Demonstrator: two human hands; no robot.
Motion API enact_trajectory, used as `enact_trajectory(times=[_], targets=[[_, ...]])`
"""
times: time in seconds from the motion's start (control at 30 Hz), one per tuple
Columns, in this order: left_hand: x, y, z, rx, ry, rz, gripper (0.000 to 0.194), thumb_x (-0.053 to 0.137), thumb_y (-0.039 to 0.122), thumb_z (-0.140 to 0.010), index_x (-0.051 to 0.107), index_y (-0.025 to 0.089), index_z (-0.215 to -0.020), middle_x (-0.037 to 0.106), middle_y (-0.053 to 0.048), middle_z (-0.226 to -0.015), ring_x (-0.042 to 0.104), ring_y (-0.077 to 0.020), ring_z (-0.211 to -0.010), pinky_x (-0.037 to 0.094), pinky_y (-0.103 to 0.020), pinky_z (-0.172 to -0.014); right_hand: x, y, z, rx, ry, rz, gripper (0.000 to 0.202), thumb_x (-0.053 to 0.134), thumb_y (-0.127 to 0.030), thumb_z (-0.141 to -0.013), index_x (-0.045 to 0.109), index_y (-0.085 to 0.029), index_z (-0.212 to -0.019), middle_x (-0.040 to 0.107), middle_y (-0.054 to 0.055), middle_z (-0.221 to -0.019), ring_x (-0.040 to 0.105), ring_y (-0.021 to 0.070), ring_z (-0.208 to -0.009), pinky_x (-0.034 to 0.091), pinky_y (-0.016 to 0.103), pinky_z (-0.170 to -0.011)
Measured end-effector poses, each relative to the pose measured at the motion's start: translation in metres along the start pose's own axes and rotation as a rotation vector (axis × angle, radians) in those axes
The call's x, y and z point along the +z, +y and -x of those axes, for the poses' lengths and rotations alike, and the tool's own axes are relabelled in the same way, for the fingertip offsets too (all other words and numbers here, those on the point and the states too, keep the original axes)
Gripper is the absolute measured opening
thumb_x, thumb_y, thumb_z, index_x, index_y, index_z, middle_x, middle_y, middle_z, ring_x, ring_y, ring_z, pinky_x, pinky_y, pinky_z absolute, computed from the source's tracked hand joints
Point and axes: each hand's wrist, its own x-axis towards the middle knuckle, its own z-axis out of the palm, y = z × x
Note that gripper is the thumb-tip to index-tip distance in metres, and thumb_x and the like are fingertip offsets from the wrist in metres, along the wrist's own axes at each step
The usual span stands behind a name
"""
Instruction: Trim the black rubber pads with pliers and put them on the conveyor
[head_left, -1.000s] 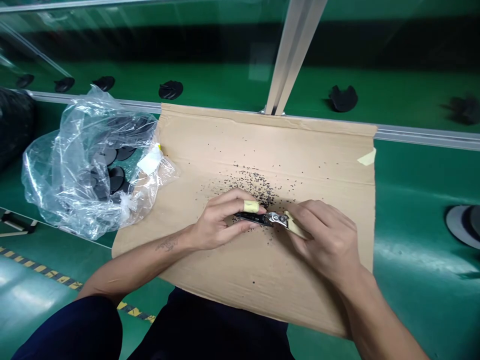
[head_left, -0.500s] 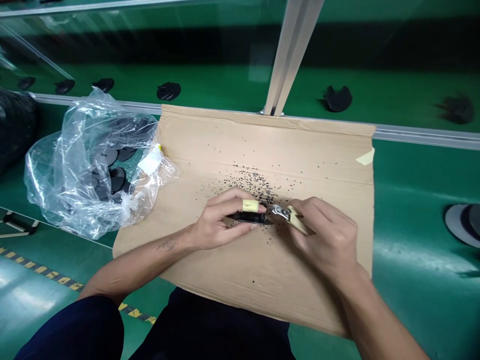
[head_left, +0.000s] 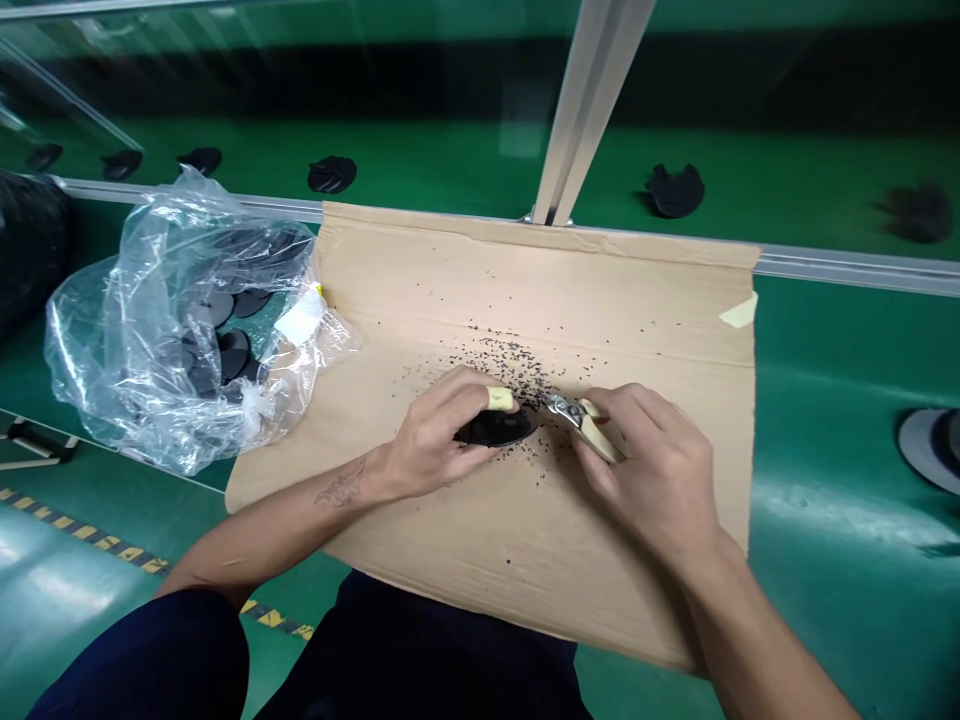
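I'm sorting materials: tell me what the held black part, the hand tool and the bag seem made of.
Held black part: probably plastic, its face dark with a slight gloss. Hand tool: metal head, by its silvery glints; cream handles, perhaps plastic or rubber. Bag: clear, shiny plastic film, by its see-through creases.

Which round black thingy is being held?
The shiny black disc in the left hand, above brown cardboard; other black pieces lie in the clear plastic bag or on the green surface behind.

Mid-frame, a disc (head_left: 501, 430) in the left hand (head_left: 442, 428) sits left of pliers (head_left: 575, 415) in the right hand (head_left: 658, 455); scraps (head_left: 517, 372) lie behind on cardboard (head_left: 450, 545), a bag (head_left: 112, 350) at its left edge.
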Motion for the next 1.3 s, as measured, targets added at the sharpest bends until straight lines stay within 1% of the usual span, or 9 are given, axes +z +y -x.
enact_trajectory(times=[0.1, 0.33, 0.53, 0.67, 0.77, 0.97, 1.07, 1.17, 1.3], targets=[[0.0, -0.001, 0.0, 0.001, 0.0, -0.039, 0.012, 0.066, 0.016, -0.09, 0.063, 0.015, -0.101, 0.066, -0.006, -0.096, 0.062, -0.0155, -0.085, 0.055, -0.028, -0.073, 0.001, -0.002, 0.0, -0.001, -0.01, -0.006, 0.015, 0.058, -0.016, -0.088, 0.065, -0.018, -0.102, 0.066, 0.006, -0.08, 0.059, 0.0196, -0.069, 0.046, 0.033, -0.061], [0.0, -0.003, 0.003, 0.047, -0.007, -0.069, 0.013, 0.067, 0.018, -0.09, 0.065, 0.018, -0.103, 0.065, -0.006, -0.096, 0.061, -0.0156, -0.084, 0.054, -0.028, -0.071, 0.002, -0.006, 0.0, 0.095, -0.061, -0.241, 0.019, 0.062, -0.014, -0.087, 0.066, -0.02, -0.105, 0.071, 0.007, -0.091, 0.064, 0.0186, -0.072, 0.049, 0.032, -0.061], [0.0, -0.003, 0.005, 0.087, -0.007, -0.097, 0.014, 0.069, 0.015, -0.089, 0.066, 0.017, -0.102, 0.067, -0.006, -0.096, 0.062, -0.0154, -0.084, 0.055, -0.029, -0.071, 0.005, -0.009, -0.002, 0.138, -0.091, -0.294, 0.015, 0.063, -0.014, -0.087, 0.066, -0.02, -0.101, 0.072, 0.006, -0.091, 0.065, 0.0184, -0.074, 0.049, 0.03, -0.062], [0.002, -0.001, 0.004, 0.089, 0.003, -0.032, 0.016, 0.068, 0.021, -0.092, 0.065, 0.017, -0.107, 0.066, -0.006, -0.096, 0.064, -0.0142, -0.083, 0.056, -0.026, -0.069, 0.003, -0.014, -0.004, 0.181, -0.088, -0.463, 0.014, 0.068, -0.02, -0.086, 0.066, -0.022, -0.1, 0.072, 0.004, -0.089, 0.065, 0.0174, -0.073, 0.05, 0.029, -0.06], [0.005, 0.0, 0.004, 0.099, -0.006, 0.041, 0.023, 0.066, 0.024, -0.094, 0.063, 0.015, -0.115, 0.065, -0.007, -0.098, 0.065, -0.0143, -0.086, 0.057, -0.026, -0.07, 0.001, -0.017, -0.003, 0.102, -0.065, -0.56, 0.013, 0.069, -0.019, -0.085, 0.066, -0.022, -0.097, 0.072, 0.004, -0.087, 0.068, 0.0184, -0.075, 0.053, 0.03, -0.062], [0.006, -0.005, 0.006, 0.181, -0.029, -0.173, 0.012, 0.059, 0.016, -0.094, 0.066, 0.018, -0.104, 0.068, -0.006, -0.09, 0.063, -0.0162, -0.081, 0.055, -0.03, -0.069, -0.001, -0.018, 0.001, -0.272, 0.064, -0.335, 0.018, 0.065, -0.01, -0.085, 0.062, -0.021, -0.1, 0.068, 0.004, -0.076, 0.064, 0.0176, -0.064, 0.047, 0.032, -0.057], [0.004, -0.006, 0.006, 0.15, -0.023, -0.111, 0.011, 0.059, 0.014, -0.093, 0.066, 0.015, -0.102, 0.069, -0.007, -0.093, 0.066, -0.0144, -0.081, 0.057, -0.026, -0.067, -0.004, -0.016, 0.0, -0.226, 0.095, -0.418, 0.023, 0.066, -0.01, -0.084, 0.061, -0.021, -0.103, 0.069, 0.004, -0.08, 0.065, 0.0175, -0.068, 0.05, 0.031, -0.059], [0.005, -0.005, 0.004, 0.087, 0.023, 0.095, 0.016, 0.064, 0.013, -0.09, 0.064, 0.013, -0.106, 0.072, -0.01, -0.098, 0.071, -0.0161, -0.09, 0.062, -0.028, -0.076, -0.006, -0.01, -0.002, -0.168, 0.145, -0.381, 0.027, 0.071, -0.013, -0.082, 0.062, -0.023, -0.105, 0.07, 0.005, -0.087, 0.066, 0.0183, -0.071, 0.051, 0.033, -0.061], [0.007, -0.006, 0.004, 0.097, 0.031, 0.171, 0.017, 0.066, 0.011, -0.088, 0.063, 0.014, -0.105, 0.074, -0.009, -0.098, 0.072, -0.019, -0.095, 0.063, -0.034, -0.083, -0.004, -0.007, -0.001, -0.264, 0.138, -0.272, 0.02, 0.066, -0.011, -0.084, 0.06, -0.02, -0.101, 0.067, 0.006, -0.079, 0.061, 0.0181, -0.065, 0.045, 0.033, -0.057]])
